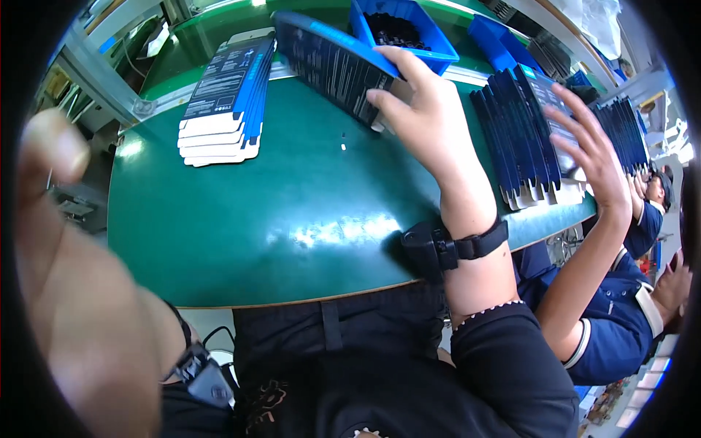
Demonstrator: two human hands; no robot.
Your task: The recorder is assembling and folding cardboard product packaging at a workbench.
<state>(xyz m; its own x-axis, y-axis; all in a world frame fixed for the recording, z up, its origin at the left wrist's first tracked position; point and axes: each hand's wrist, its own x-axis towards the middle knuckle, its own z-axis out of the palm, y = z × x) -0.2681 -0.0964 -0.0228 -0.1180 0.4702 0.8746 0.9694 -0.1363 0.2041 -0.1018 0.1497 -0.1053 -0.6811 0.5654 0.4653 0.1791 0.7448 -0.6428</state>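
Observation:
My right hand point(431, 109) pinches one end of a dark blue printed carton point(328, 62) between thumb and fingers. The carton is tilted above the far part of the green table point(241, 226), its white flap edge showing under my hand. My left hand point(80, 255) is raised close to the camera at the left, away from the cartons. It is blurred, and I cannot make out how its fingers are set. To the left of the held carton lies an overlapping stack of flat blue cartons point(226, 91) with white flaps toward me.
A row of upright dark blue cartons point(522, 135) stands at the right, with a co-worker's hand point(591, 150) against it. Behind are a blue bin point(442, 55) of small black parts and another blue bin point(500, 44). A metal frame post point(102, 73) rises at the left.

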